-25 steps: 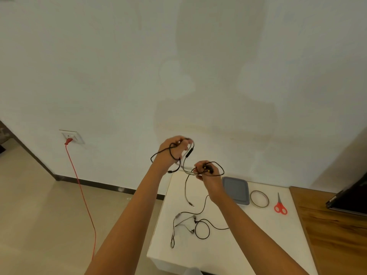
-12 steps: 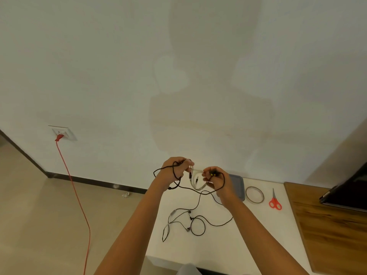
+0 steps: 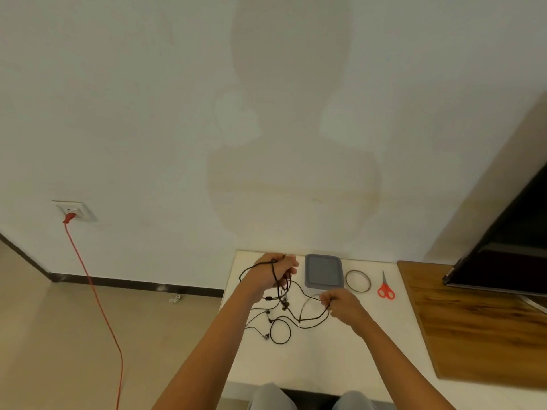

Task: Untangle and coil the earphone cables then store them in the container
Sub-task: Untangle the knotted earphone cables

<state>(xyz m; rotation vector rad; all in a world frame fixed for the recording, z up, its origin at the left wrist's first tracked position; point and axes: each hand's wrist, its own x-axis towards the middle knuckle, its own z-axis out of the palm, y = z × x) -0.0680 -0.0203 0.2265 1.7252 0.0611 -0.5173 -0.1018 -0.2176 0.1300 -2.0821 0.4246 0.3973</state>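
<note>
My left hand (image 3: pixel 273 272) grips a bunch of black earphone cable (image 3: pixel 310 319), with a loop lying over the back of the hand. My right hand (image 3: pixel 340 304) pinches the same cable a short way to the right, and a slack strand sags between the two hands. More tangled cable with small earbuds (image 3: pixel 279 332) lies on the white table (image 3: pixel 340 359) below my left hand. A grey lidded container (image 3: pixel 324 272) sits at the table's far edge, just right of my left hand.
A thin ring (image 3: pixel 358 281) and red-handled scissors (image 3: pixel 385 288) lie right of the container. A wooden surface (image 3: pixel 479 329) adjoins the table on the right, with a dark screen (image 3: pixel 509 247) above it. A red cord (image 3: pixel 97 306) hangs from a wall socket on the left.
Both hands have come down toward the table. My right hand has moved away from my left one, drawing the cable out between them.
</note>
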